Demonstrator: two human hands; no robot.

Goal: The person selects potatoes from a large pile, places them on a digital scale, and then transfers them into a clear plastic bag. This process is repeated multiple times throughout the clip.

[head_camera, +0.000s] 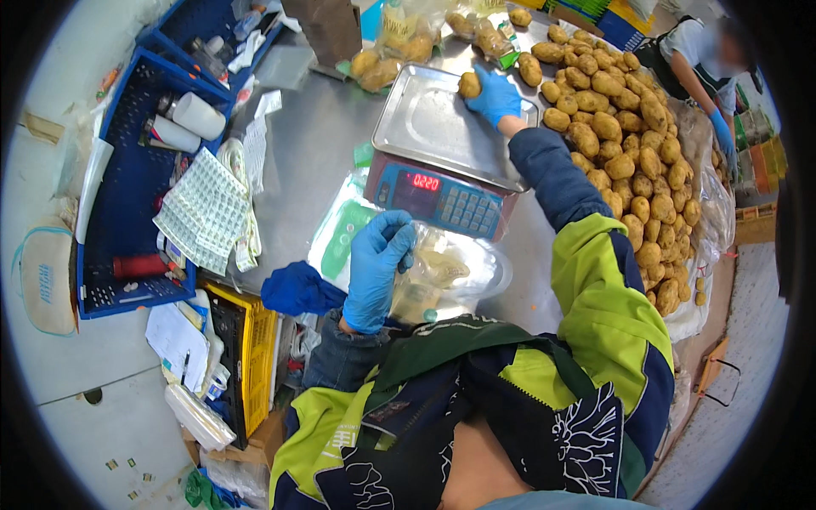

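Note:
My right hand point(494, 97), in a blue glove, reaches over the metal tray point(440, 127) of a digital scale. Its fingers grip a potato point(470, 85) at the tray's far side. Red digits glow on the scale's blue keypad panel point(440, 199). Nearer my body, my left hand point(380, 268), also gloved in blue, pinches the edge of a clear plastic bag point(440, 268). That bag lies in front of the scale, its contents hard to make out. To the right of the scale spreads a large heap of potatoes point(625, 137).
Bagged potatoes point(382, 67) lie behind the scale. A blue crate point(127, 185) at left holds rolls and sheets of labels point(207, 210). A blue cloth point(299, 288) lies beside my left hand, above a yellow crate point(258, 363). Another gloved person point(692, 64) stands beyond the heap.

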